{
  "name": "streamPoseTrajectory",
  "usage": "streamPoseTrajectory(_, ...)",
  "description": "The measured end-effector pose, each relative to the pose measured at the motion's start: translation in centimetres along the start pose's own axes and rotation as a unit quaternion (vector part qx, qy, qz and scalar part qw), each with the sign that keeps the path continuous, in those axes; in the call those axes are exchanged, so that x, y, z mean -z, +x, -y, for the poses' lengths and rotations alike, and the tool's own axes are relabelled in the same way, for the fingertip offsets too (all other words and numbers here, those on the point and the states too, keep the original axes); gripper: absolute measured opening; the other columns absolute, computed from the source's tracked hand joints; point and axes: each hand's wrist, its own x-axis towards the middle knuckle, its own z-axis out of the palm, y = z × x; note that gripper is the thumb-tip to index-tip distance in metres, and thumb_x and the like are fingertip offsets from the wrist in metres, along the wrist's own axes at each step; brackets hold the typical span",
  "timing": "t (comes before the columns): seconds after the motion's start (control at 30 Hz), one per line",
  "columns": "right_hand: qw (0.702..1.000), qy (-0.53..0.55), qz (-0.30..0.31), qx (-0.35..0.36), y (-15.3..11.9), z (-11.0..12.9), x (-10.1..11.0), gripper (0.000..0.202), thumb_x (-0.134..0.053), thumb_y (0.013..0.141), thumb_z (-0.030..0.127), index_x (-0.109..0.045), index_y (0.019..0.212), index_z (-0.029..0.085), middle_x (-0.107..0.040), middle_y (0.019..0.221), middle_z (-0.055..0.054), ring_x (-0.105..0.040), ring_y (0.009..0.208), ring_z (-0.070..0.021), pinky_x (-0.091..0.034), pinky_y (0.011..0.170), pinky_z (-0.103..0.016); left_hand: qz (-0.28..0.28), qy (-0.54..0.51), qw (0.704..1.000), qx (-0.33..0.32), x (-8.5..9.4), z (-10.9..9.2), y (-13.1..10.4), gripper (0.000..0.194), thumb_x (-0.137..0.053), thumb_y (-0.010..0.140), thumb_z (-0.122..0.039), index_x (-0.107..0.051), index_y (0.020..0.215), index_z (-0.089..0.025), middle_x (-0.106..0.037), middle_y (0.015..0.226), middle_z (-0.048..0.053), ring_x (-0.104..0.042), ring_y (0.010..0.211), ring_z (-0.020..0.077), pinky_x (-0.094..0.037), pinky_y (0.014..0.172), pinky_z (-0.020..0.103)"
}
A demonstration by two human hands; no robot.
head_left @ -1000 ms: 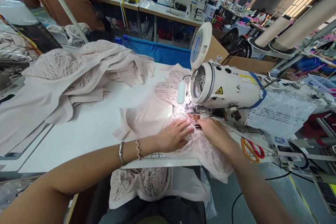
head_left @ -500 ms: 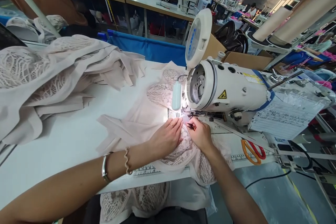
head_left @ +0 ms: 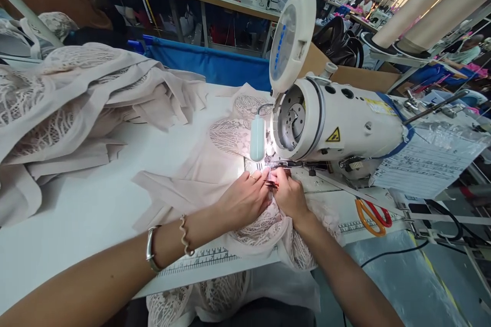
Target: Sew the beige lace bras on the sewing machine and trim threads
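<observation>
Pale pink lace garment [head_left: 261,232] lies at the table's [head_left: 161,148] near edge, over the printed ruler [head_left: 209,260], with one cup drooping past that edge. Sewing machine [head_left: 345,120] stands to the right; its small lamp [head_left: 258,138] lights the spot by the needle, presumably so fine edges can be seen there.

Left hand [head_left: 243,202]: lies on the fabric, fingers close together and reaching to the lit spot; probably steadies the cloth. Thumb hidden, so cannot tell whether it pinches.

Right hand [head_left: 290,196]: curled closed about a small dark tool [head_left: 271,184], whose tip points toward the left fingertips. Tool type unclear.

Garment relative to hands: beneath both, lace bunched between the wrists, plain panels spread left beyond the left hand.

Garment pile [head_left: 95,92] sits toward the table's far left, apart from the hands, likely to leave working room. Orange-handled scissors [head_left: 362,218] rest by the near edge, right of the right hand, apparently for easy reach.
</observation>
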Motion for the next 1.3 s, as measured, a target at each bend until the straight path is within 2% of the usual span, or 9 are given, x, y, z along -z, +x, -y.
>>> streamPoseTrajectory(0.2,0.999,-0.001,-0.012,0.037,-0.5,0.0,0.3,0.035,-0.039,0.103,0.021,-0.07,0.119,0.014,-0.075,0.088,-0.01,-0.07,0.078,-0.02,-0.051,0.069,-0.026,0.016,-0.028,0.999,0.012,-0.2,0.2,0.0,0.048,-0.03,0.106,-0.034,-0.056,0.129,-0.001,-0.059,0.135,0.028,-0.06,0.109,0.0331,-0.045,0.082,0.045)
streamPoseTrajectory(0.5,0.999,-0.024,0.012,0.038,-1.0,-0.4,0.1,0.04,-0.041,0.101,0.021,-0.07,0.128,0.015,-0.07,0.079,-0.009,-0.066,0.07,-0.0189,-0.049,0.064,-0.025,0.024,-0.014,1.0,0.015,-0.3,0.2,-0.2,0.054,-0.034,0.105,-0.034,-0.053,0.136,0.005,-0.057,0.141,0.028,-0.059,0.116,0.035,-0.044,0.087,0.046)
streamPoseTrajectory(0.67,0.998,-0.052,0.024,0.027,-0.8,-0.2,0.1,0.041,-0.043,0.099,0.02,-0.07,0.129,0.015,-0.071,0.078,-0.009,-0.066,0.065,-0.0191,-0.047,0.06,-0.026,0.004,0.01,0.999,0.033,-0.5,0.1,-0.3,0.058,-0.038,0.104,-0.04,-0.053,0.139,0.005,-0.058,0.141,0.026,-0.059,0.116,0.0362,-0.042,0.093,0.047)
streamPoseTrajectory(0.83,0.997,-0.054,0.037,0.028,-0.6,-0.2,0.3,0.042,-0.045,0.096,0.016,-0.069,0.131,0.015,-0.072,0.08,-0.009,-0.067,0.066,-0.0202,-0.048,0.061,-0.027,0.013,0.017,0.999,0.038,-0.6,0.1,-0.3,0.059,-0.036,0.105,-0.042,-0.052,0.14,0.003,-0.058,0.141,0.027,-0.057,0.121,0.0354,-0.039,0.098,0.046)
streamPoseTrajectory(1.13,0.999,-0.028,0.02,0.028,-0.2,-0.1,0.5,0.038,-0.046,0.094,0.011,-0.068,0.125,0.014,-0.075,0.087,-0.01,-0.069,0.071,-0.0214,-0.048,0.063,-0.028,0.017,0.021,0.998,0.048,-0.5,0.5,-0.3,0.06,-0.04,0.104,-0.044,-0.052,0.141,0.002,-0.056,0.144,0.025,-0.058,0.121,0.0349,-0.04,0.101,0.047)
streamPoseTrajectory(1.23,0.999,-0.008,0.039,-0.014,0.0,0.0,1.0,0.027,-0.049,0.092,0.011,-0.068,0.111,0.015,-0.074,0.081,-0.007,-0.067,0.068,-0.0218,-0.046,0.06,-0.028,0.011,0.046,0.998,0.04,-0.4,0.5,-0.2,0.058,-0.036,0.106,-0.042,-0.053,0.14,0.001,-0.057,0.144,0.024,-0.058,0.124,0.0344,-0.04,0.103,0.048)
streamPoseTrajectory(1.3,0.998,0.003,0.053,-0.042,0.0,-0.2,1.5,0.019,-0.053,0.089,0.011,-0.067,0.1,0.017,-0.071,0.077,-0.005,-0.065,0.064,-0.0213,-0.045,0.059,-0.028,0.009,0.074,0.997,-0.004,-0.3,0.2,-0.3,0.048,-0.037,0.107,-0.032,-0.061,0.13,0.002,-0.061,0.137,0.024,-0.059,0.123,0.0342,-0.041,0.103,0.047)
